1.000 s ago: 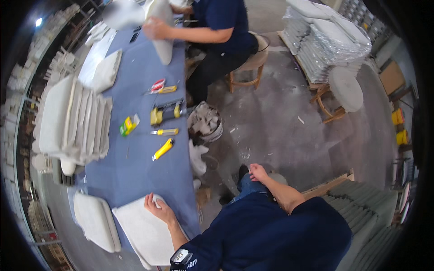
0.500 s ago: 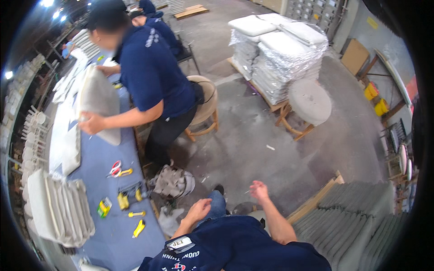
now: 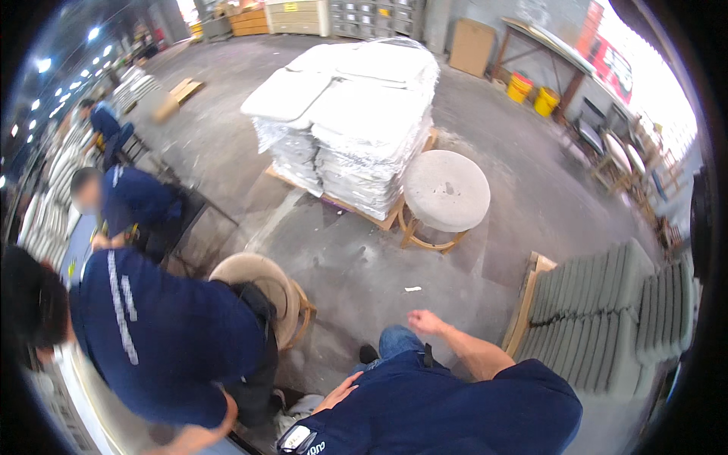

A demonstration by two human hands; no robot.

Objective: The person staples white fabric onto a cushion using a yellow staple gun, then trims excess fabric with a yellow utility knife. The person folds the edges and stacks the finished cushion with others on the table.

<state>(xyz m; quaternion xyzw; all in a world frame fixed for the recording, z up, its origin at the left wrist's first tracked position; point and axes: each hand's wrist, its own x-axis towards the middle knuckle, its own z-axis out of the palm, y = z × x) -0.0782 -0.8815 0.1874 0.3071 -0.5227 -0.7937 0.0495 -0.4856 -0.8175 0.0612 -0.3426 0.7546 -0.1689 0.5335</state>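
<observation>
My left hand lies low by my hip, beside my jeans, its fingers stretched out and nothing seen in it. In front of my body, my right hand hangs in the air above the floor. Its fingers are loosely curled, and I see nothing in them. Nearest to it are my bent knee in blue jeans and a small white scrap on the floor. Neither hand touches a work item.
A round padded stool stands by a plastic-wrapped stack of white cushions on a pallet. Grey cushions are stacked at right. Close on my left a co-worker leans over the worktable, beside a beige stool; another person sits beyond.
My view has swung right, so the tools on the table have left it. My left hand has lowered to my hip, and my right hand's fingers have curled in. The nearby co-worker bends lower.
</observation>
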